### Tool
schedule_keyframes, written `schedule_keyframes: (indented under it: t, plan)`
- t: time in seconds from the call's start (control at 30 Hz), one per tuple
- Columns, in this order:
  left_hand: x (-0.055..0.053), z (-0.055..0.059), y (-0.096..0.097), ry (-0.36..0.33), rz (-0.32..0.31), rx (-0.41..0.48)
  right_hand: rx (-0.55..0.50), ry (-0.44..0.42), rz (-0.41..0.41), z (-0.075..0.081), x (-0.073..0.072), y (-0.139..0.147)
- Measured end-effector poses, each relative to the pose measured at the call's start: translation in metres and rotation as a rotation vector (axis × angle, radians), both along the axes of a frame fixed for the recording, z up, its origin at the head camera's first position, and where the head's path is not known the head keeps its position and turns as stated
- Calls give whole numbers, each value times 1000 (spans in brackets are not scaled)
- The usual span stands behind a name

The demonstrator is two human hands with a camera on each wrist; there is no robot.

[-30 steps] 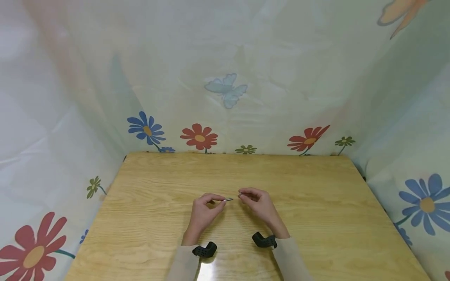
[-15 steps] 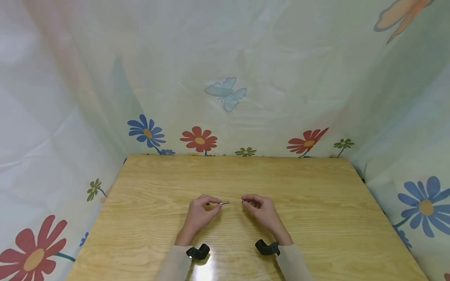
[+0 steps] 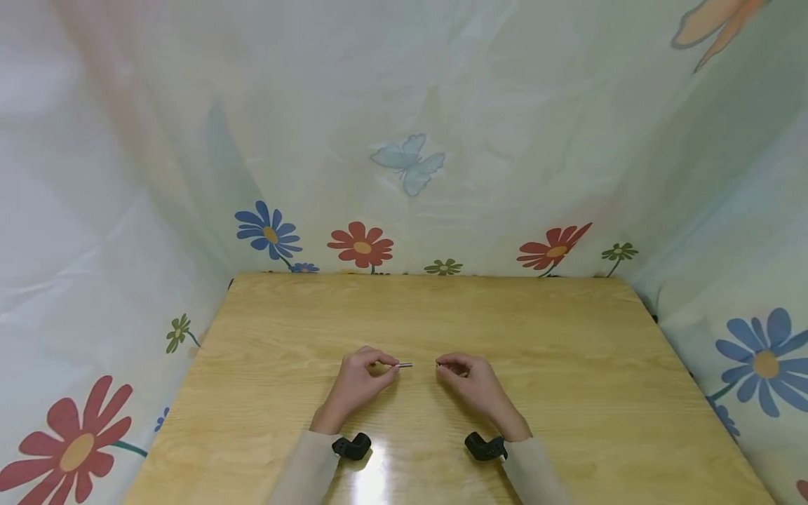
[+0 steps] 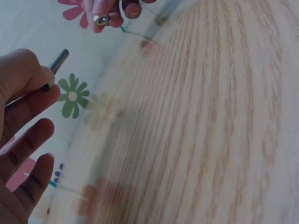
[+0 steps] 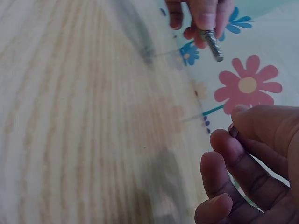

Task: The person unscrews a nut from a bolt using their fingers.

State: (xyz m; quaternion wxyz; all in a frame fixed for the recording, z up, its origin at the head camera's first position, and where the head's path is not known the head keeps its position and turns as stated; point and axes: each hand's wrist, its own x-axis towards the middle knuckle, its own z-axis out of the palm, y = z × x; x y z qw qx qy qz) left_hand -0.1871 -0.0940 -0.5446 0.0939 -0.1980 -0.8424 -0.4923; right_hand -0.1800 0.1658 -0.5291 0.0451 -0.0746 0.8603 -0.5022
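Between thumb and index finger, my left hand (image 3: 358,382) pinches a silver bolt (image 3: 406,365), its shaft pointing right. Threads show along the bolt (image 4: 58,62) in the left wrist view; its head is partly hidden by the fingertips. My right hand (image 3: 475,384) pinches a small metal nut (image 4: 101,20), whose hole faces the left hand. From the right wrist, only a sliver of the nut (image 5: 233,130) shows between thumb and fingertip. A short gap separates bolt and nut, which stay apart above the table.
The wooden table (image 3: 290,322) lies under both hands. Behind it and along both sides hangs a pale curtain (image 3: 480,175) printed with flowers and butterflies. A black strap device (image 3: 352,447) sits on the left wrist, and a similar one (image 3: 485,447) on the right.
My hands have drawn slightly apart, left hand leftward and right hand rightward, widening the gap between bolt and nut. Both grips look the same. Over the last half second, little has moved.
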Motion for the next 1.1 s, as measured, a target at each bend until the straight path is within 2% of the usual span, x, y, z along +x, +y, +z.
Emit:
schedule_keyframes:
  t: [0.27,0.47,0.6,0.87,1.1]
  plan:
    - [0,-9,0,-44,-4,-46,77,82,51,-11,-2,-3]
    - [2,-18,8,-67,-22,-66,126,170,68,-18,-1,-6]
    - [3,-20,17,-89,-21,-88,168,162,73,-19,0,-8]
    - [2,-21,28,-71,23,-157,211,154,95,-24,4,-16]
    - [0,-23,29,-53,32,-173,271,209,71,-25,4,-23]
